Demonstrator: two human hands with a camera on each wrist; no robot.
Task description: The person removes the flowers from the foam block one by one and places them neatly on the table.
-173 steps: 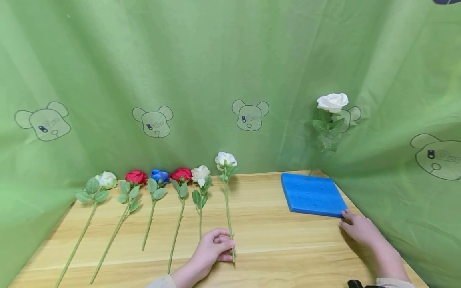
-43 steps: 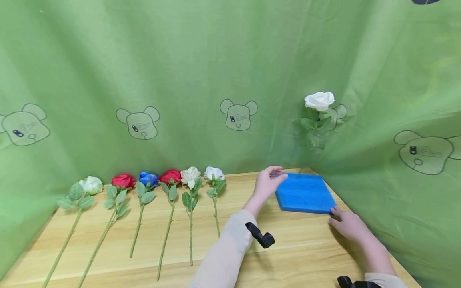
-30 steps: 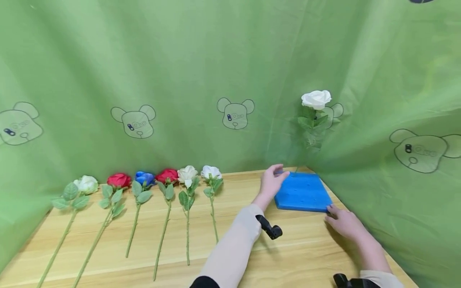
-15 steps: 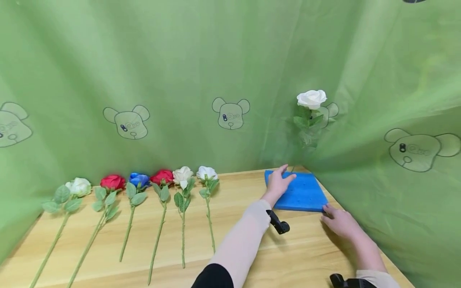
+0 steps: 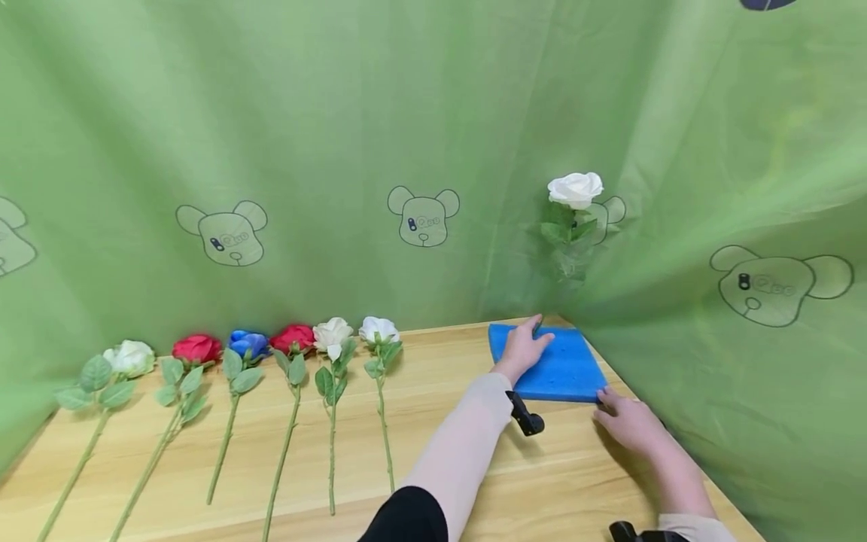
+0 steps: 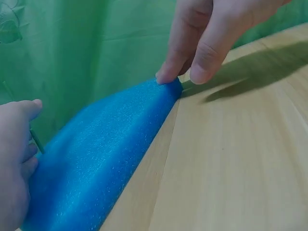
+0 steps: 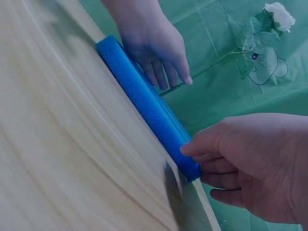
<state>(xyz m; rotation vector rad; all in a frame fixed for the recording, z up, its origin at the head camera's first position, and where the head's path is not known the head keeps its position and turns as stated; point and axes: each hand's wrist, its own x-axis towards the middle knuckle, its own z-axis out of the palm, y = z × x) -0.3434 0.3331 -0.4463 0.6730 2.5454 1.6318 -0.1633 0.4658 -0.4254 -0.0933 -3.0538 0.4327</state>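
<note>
A blue foam pad lies flat at the table's right back corner. From its back edge an artificial white rose stands upright, its thin stem rising from the foam. My left hand rests on the pad's left part, fingers fairly straight and close around the stem's foot; whether they touch the stem is hard to tell. At the front right corner, my right hand pinches the pad between thumb and fingers, also plain in the right wrist view, where this hand is near.
On the wooden table, several artificial roses lie in a row to the left, among them a white rose, a cream rose, a red rose and a blue rose. A green curtain hangs behind and at both sides.
The left hand laid the white rose at the row's right end, let go of it, then reached right onto the pad, near the standing stem. The right hand stays at the pad's corner.
</note>
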